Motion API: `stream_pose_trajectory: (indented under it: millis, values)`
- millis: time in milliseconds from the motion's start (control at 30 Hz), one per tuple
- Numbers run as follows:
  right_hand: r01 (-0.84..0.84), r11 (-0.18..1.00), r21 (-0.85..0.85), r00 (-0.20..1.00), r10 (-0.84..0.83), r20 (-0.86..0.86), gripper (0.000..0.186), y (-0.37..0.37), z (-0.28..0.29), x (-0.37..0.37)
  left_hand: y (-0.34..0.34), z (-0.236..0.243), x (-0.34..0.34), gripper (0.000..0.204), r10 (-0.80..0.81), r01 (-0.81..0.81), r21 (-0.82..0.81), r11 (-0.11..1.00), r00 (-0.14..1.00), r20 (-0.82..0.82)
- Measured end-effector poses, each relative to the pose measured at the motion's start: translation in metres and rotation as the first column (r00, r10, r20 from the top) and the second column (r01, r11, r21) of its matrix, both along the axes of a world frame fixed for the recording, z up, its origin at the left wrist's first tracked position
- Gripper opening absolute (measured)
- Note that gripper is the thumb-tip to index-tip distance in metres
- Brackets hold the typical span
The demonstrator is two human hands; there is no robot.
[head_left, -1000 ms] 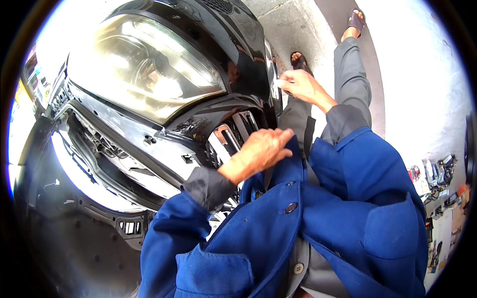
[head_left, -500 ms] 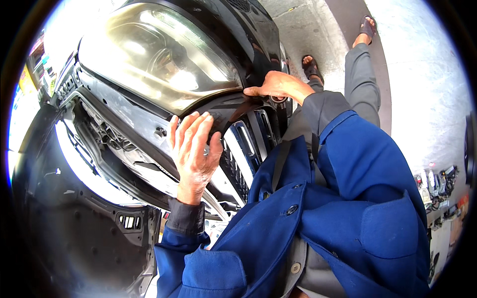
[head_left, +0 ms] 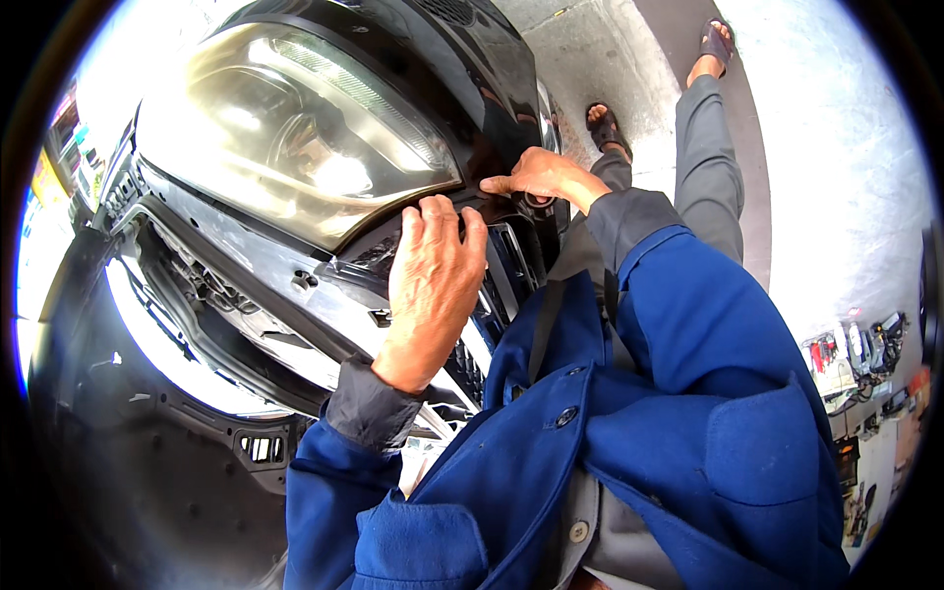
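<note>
A yellowed car headlight (head_left: 285,138) sits at the upper left in a black car front. Below its lower edge, my left hand (head_left: 433,285) lies on the black bumper (head_left: 492,208), its fingers together and bent over the upper edge; the fingertips are partly hidden. At the headlight's outer corner my right hand (head_left: 551,177) grips the bumper, thumb stretched along its surface and the other fingers curled at its side. Under and beside my left hand shows the grille with chrome bars (head_left: 509,258).
The raised bonnet (head_left: 157,462) fills the lower left, beside the engine bay edge (head_left: 236,236). On the right, my legs in grey trousers (head_left: 708,147) and sandals (head_left: 607,128) stand on the concrete floor. Tools and small parts (head_left: 865,349) lie at the far right.
My left hand has moved right and come down onto the bumper's upper edge, closer to my right hand. A dark gap under the headlight looks wider. My right hand keeps its place at the corner.
</note>
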State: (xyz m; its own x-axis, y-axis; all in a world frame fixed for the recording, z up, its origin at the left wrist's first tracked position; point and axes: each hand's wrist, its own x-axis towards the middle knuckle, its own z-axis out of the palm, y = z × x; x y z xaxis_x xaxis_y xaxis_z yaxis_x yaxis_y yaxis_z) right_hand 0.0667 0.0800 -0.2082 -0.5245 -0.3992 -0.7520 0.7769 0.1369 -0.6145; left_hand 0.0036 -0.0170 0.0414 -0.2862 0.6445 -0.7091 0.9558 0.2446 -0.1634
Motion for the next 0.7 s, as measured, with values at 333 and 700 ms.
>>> stream_pose_trajectory:
  millis: [333,700]
  values:
    - [0.148,0.96,0.239,0.972,-0.097,-0.213,0.059,0.019,0.015,0.039,-0.001,-0.061,0.033,0.074,-0.059,0.053,-0.157,0.986,0.998,-0.035]
    - [0.219,0.909,0.355,0.972,-0.171,-0.161,0.05,0.086,-0.012,0.155,0.002,-0.076,0.031,0.058,0.098,-0.102,-0.088,0.991,0.994,-0.046]
